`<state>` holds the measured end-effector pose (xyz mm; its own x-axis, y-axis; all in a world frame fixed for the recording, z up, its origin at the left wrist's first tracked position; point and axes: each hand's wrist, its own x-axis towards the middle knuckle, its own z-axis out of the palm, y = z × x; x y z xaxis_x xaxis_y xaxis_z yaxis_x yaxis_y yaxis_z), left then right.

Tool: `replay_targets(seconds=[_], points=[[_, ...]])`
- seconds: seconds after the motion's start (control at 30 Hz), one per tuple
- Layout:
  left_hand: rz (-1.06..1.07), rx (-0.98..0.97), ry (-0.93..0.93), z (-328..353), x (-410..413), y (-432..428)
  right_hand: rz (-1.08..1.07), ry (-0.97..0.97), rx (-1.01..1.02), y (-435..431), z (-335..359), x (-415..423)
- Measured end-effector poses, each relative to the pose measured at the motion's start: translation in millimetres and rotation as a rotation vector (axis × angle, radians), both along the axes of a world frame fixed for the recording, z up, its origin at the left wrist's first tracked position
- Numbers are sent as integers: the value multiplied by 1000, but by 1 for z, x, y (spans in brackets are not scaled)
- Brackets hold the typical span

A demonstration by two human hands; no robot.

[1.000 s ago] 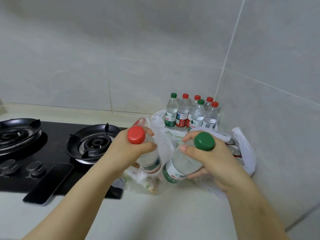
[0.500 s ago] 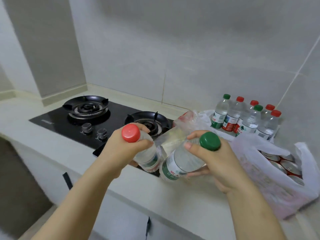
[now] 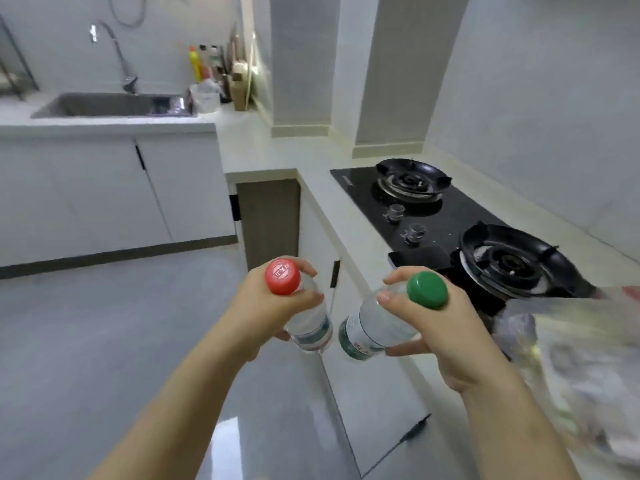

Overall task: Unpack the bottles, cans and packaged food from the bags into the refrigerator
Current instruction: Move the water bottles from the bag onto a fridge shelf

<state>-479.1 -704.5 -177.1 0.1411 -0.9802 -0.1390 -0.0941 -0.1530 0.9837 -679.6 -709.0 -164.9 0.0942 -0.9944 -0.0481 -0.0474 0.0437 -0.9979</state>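
Left hand (image 3: 273,306) grip holds a clear red-capped plastic bottle (image 3: 304,320); right hand (image 3: 433,327) holds a clear green-capped plastic bottle (image 3: 374,327), both clear of the tabletop (image 3: 346,216). Refrigerator unseen; neither bottle stowed yet.

Two hands are seen, the left hand (image 3: 273,306) and the right hand (image 3: 446,327). Two bottles are held, one in each: a bottle with a red cap (image 3: 308,323) and a bottle with a green cap (image 3: 372,329). On the hob (image 3: 446,220), set into the worktop (image 3: 322,181) along its far edge, two burners and two knobs are counted. One sink (image 3: 104,105) with one tap (image 3: 117,53) is seen at the far left corner. One blurred plastic bag (image 3: 581,358) is seen at the right edge.
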Motion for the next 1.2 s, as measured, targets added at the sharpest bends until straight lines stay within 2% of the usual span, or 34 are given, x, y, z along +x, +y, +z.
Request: replay_targets(seconds=[0.23,0.63,0.83,1.2], points=[[334,37,-45,-1,94,83,416,10,46,16,-5,113],[724,31,-197,24,254,250,899,109,-21,118,12,337],[888,61,-308,31,328,327,1112,112,-37,185,17,436],[1289,67,-316,48,407,453,1403,55,-154,294,29,584]])
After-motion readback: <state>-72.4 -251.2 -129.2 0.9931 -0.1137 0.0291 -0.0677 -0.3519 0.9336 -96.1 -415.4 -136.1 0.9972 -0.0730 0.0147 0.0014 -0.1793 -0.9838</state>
